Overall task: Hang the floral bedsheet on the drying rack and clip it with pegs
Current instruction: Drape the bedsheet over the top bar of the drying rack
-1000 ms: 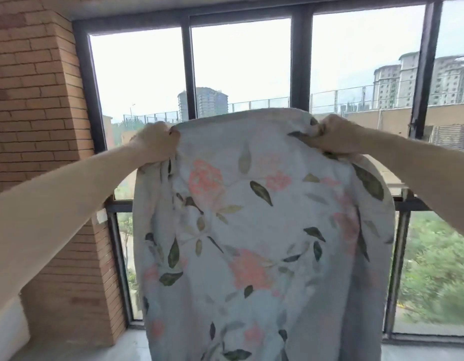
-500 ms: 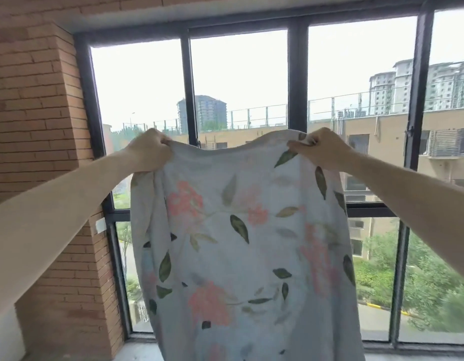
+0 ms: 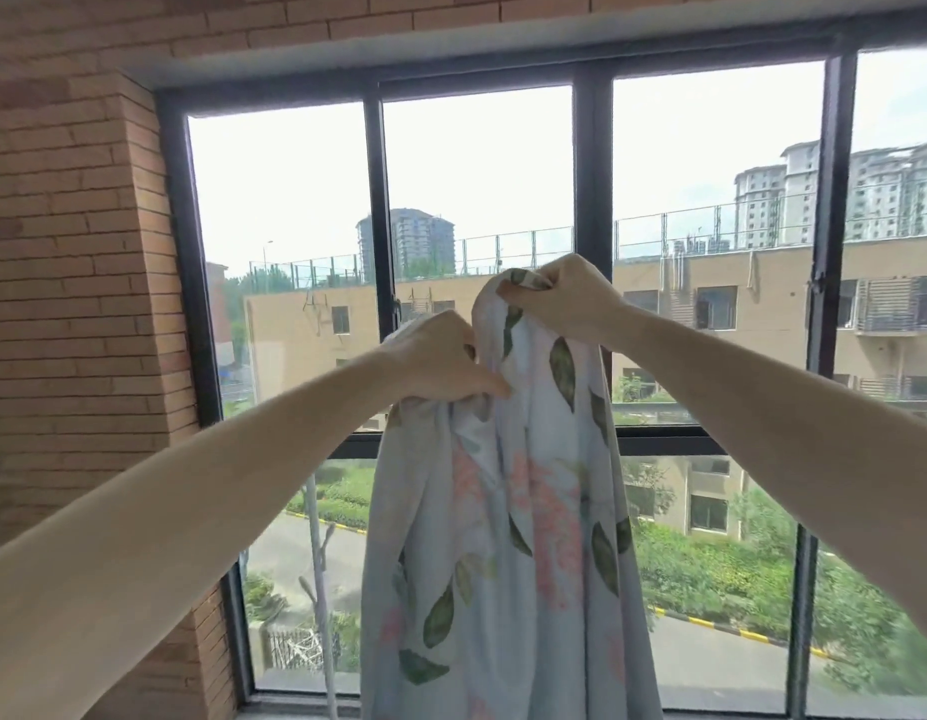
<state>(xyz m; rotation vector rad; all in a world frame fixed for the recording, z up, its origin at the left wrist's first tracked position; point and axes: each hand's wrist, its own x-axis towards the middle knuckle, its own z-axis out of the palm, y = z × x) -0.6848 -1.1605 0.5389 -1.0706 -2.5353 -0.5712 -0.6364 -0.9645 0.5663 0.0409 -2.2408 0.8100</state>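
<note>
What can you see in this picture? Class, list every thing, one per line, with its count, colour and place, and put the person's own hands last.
floral bedsheet: one, pale blue-white with pink flowers and green leaves, held up bunched in the middle, hanging down before the window
window frame: one, black, several panes, across the far wall
brick wall: one, reddish brown, left and above the window
buildings outside: several, tan and grey, beyond the glass
left hand: one, grips the sheet's upper edge
right hand: one, pinches the sheet's top, higher than the left
</note>
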